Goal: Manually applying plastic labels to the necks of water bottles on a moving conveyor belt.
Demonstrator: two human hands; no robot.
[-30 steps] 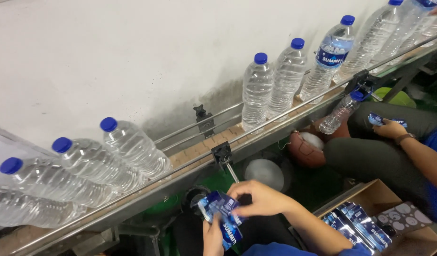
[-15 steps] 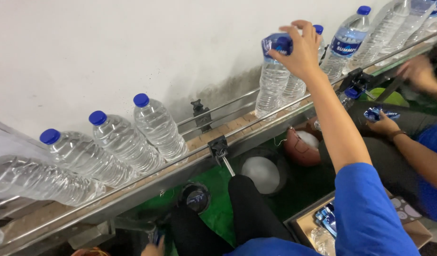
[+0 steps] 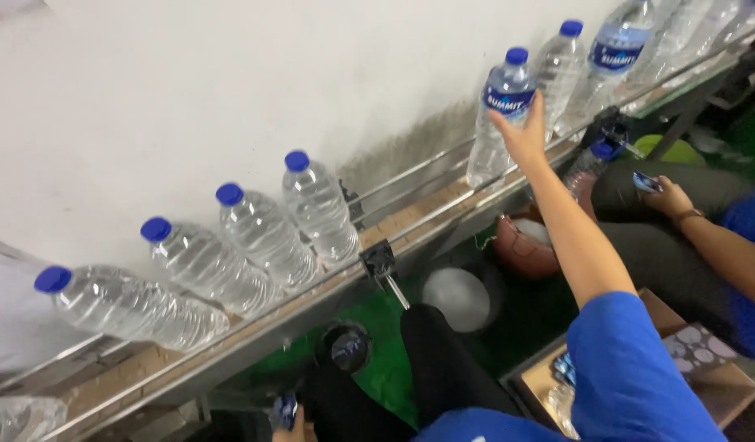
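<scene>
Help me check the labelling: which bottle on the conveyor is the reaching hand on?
The right hand touches the labelled bottle with a blue band under its cap; the three bottles left of it are bare.

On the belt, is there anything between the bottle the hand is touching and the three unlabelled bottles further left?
No. In the head view, between the labelled bottle under the right hand and the nearest unlabelled bottle, the conveyor belt lies bare.

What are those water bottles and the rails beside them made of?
The bottle under the right hand looks like clear thin plastic: see-through, ribbed, with a glossy blue cap. The guide rails look like bare metal, grey with a dull shine.
</scene>
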